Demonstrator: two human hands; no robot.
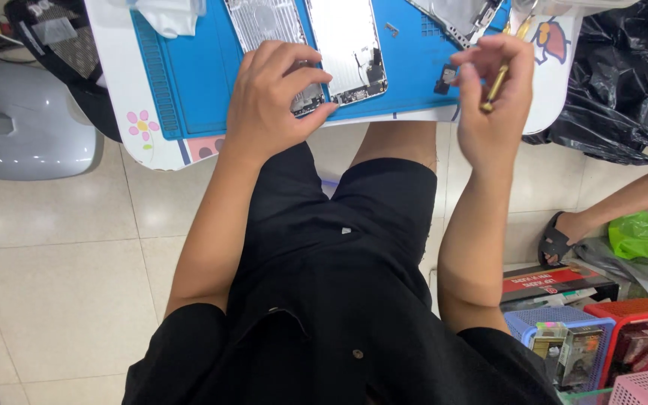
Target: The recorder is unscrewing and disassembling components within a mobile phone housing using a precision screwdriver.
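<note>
left hand (275,94) pressed down on opened phone shell (286,45), fingers curled over its near edge, on blue mat (189,75) | right hand (489,97) raised just off mat's right edge, pinched shut around gold-tipped screwdriver (495,86) | second phone panel (346,49) lay just right of shell on mat | small black part (444,79) sat on mat near right hand

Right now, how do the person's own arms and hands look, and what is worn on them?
Both arms are bare from shoulder to fingers: no sleeves, gloves, watch or visible rings on the left hand or right hand. A black sleeveless top covers the body.
</note>
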